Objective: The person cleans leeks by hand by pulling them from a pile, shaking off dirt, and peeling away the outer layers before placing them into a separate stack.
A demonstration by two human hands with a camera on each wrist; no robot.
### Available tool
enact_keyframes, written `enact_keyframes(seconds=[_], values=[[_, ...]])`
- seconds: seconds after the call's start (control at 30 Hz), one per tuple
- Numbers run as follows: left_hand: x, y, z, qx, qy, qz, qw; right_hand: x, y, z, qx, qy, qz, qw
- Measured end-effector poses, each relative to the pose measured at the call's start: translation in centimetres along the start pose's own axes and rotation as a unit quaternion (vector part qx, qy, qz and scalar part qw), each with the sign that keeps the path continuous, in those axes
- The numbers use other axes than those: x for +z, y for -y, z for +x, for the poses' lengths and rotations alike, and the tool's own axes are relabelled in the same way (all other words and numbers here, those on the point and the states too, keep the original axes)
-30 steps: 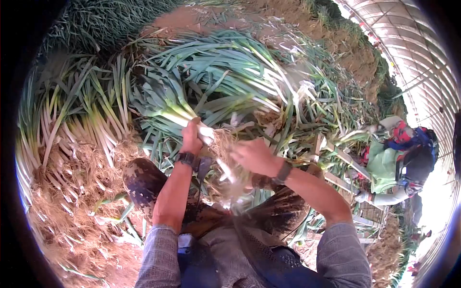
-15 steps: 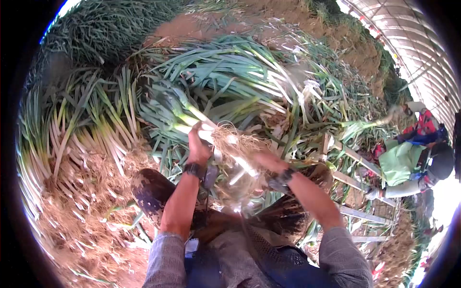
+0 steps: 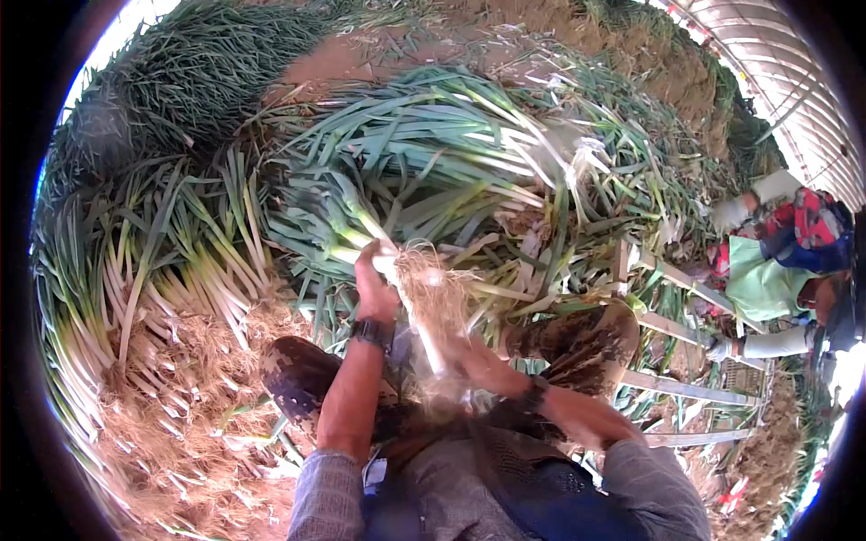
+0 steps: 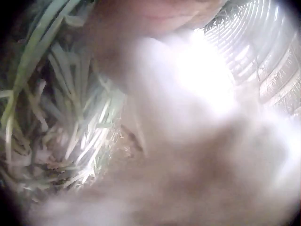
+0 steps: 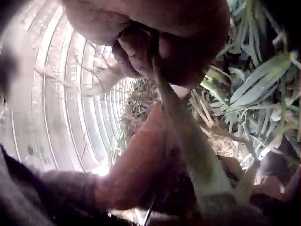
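Note:
My left hand (image 3: 374, 287) grips a bunch of leeks (image 3: 352, 236) just above the roots (image 3: 433, 284), leaves pointing up and left. One white stalk (image 3: 428, 343) angles down toward my lap. Beside its lower end is my blurred right hand (image 3: 480, 362). In the right wrist view the curled fingers of that hand (image 5: 164, 42) pinch a long pale green leaf strip (image 5: 193, 141). The left wrist view is blurred, with part of my left hand (image 4: 150, 23) above a white stalk (image 4: 174, 89).
Leeks with roots (image 3: 207, 261) stand in rows at left, and a leek pile (image 3: 424, 126) lies ahead. A wooden frame (image 3: 690, 388) is at right, near another person (image 3: 794, 243) in white sleeves. Loose roots (image 3: 198, 424) cover the lower left ground.
My right hand has moved down from the roots toward my lap. My left hand keeps its grip on the bunch. The other person's raised arm has shifted, and the head view has turned slightly.

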State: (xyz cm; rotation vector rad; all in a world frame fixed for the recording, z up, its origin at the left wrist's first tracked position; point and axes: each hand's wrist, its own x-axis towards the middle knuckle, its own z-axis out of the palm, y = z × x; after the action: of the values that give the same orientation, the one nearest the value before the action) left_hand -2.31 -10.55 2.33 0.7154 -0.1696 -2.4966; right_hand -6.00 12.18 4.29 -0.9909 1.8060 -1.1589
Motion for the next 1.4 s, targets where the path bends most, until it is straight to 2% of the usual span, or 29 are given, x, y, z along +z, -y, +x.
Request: enact_keyframes(seconds=[0.07,0.13,0.2,0.23,0.27,0.3,0.33,0.37,0.4,0.47,0.53,0.6,0.63,0.67,0.7,0.77,0.8,0.83,0.87,0.9,0.97,1.03,1.07,1.13,1.17,1.27,1.33,1.37,1.4], values=[[1.5,0.4,-0.7,0.059,-0.073,0.063,0.994,-4.4,5.4,-3.4,0.094,0.275,0.002,0.957],[-1.2,0.3,2.2,0.058,-0.043,0.05,0.996,-7.6,5.8,-5.4,0.026,0.358,-0.108,0.927],[-1.8,-0.2,3.4,0.061,-0.042,0.026,0.997,-10.9,10.4,-8.7,-0.174,0.301,-0.102,0.932],[-1.9,-0.6,3.9,0.064,-0.056,0.014,0.996,-12.6,7.9,-10.0,-0.072,0.064,0.052,0.994],[-0.7,-1.1,3.1,0.06,-0.048,0.015,0.997,-14.0,5.5,-11.8,0.036,-0.186,0.204,0.96],[-1.7,-1.3,4.4,0.066,-0.041,0.012,0.997,-19.5,12.7,-9.6,-0.052,-0.066,-0.26,0.962],[-2.4,-1.4,5.7,0.072,-0.034,0.009,0.997,-20.3,14.9,-8.7,0.09,-0.15,-0.126,0.976],[-0.4,-1.1,3.6,0.058,-0.042,0.005,0.997,-22.9,13.8,-8.3,0.129,-0.113,-0.475,0.863],[-0.4,-0.8,3.7,0.057,-0.037,0.008,0.998,-22.9,11.0,-7.3,0.129,-0.118,-0.473,0.863],[-1.3,-0.5,4.3,0.01,-0.001,0.003,1.0,-21.8,5.9,-5.0,0.047,-0.247,-0.326,0.912],[-0.7,0.0,3.3,-0.012,-0.004,0.0,1.0,-12.1,10.2,-4.6,0.051,-0.201,-0.076,0.975],[-0.3,1.1,2.0,0.001,0.022,0.014,1.0,-6.6,3.9,-1.6,-0.113,-0.076,-0.063,0.989],[0.9,1.7,0.2,-0.014,0.016,0.007,1.0,-3.7,1.7,0.0,-0.126,-0.113,0.048,0.984],[0.2,2.5,0.1,0.022,0.017,0.004,1.0,-1.6,0.6,1.2,-0.136,-0.147,0.162,0.966],[-0.8,2.8,0.1,0.003,0.013,0.027,1.0,-0.9,1.3,1.9,-0.138,-0.141,0.169,0.966],[-1.0,3.3,-1.4,-0.013,-0.022,0.065,0.998,-0.4,3.2,3.0,0.095,-0.075,0.217,0.969],[-0.5,3.6,-2.6,-0.014,-0.051,0.081,0.995,0.1,2.1,3.5,0.093,-0.073,0.222,0.968],[-2.3,3.9,-1.7,-0.006,0.02,0.077,0.997,0.5,-0.3,4.3,-0.004,-0.081,0.074,0.994],[-2.7,4.2,-1.6,-0.009,0.047,0.053,0.997,0.5,-0.1,4.4,-0.097,-0.084,-0.078,0.989],[-3.3,4.6,-1.7,-0.021,0.016,0.055,0.998,0.3,-0.1,4.2,0.034,-0.035,0.066,0.997],[-3.3,5.1,-2.3,-0.026,-0.019,0.05,0.998,0.4,-0.8,3.5,0.053,-0.032,0.104,0.993],[-4.2,5.1,-2.2,0.022,-0.009,0.066,0.998,-1.0,0.1,2.5,0.085,-0.004,0.162,0.983],[-4.9,4.9,-1.9,0.026,-0.013,0.064,0.998,-1.6,-0.2,2.3,0.087,0.002,0.162,0.983],[-5.8,4.7,-1.6,-0.005,0.005,0.044,0.999,-2.3,-0.6,2.2,0.021,-0.188,0.247,0.95],[-6.0,4.7,-1.8,-0.009,0.002,0.051,0.999,-2.5,-0.7,2.5,0.024,-0.188,0.248,0.95],[-4.7,4.3,-3.8,-0.006,-0.025,0.093,0.995,-3.4,-2.2,5.1,-0.043,-0.165,0.388,0.906],[-4.7,4.1,-4.6,0.016,0.002,0.113,0.993,-2.0,-7.0,8.5,0.113,-0.002,0.369,0.923],[-5.2,3.9,-4.3,0.015,-0.004,0.114,0.993,-1.1,-7.4,8.7,0.11,-0.007,0.372,0.922],[-5.8,3.9,-4.0,0.015,-0.011,0.113,0.993,0.0,-7.9,8.6,0.105,0.071,0.411,0.903]])
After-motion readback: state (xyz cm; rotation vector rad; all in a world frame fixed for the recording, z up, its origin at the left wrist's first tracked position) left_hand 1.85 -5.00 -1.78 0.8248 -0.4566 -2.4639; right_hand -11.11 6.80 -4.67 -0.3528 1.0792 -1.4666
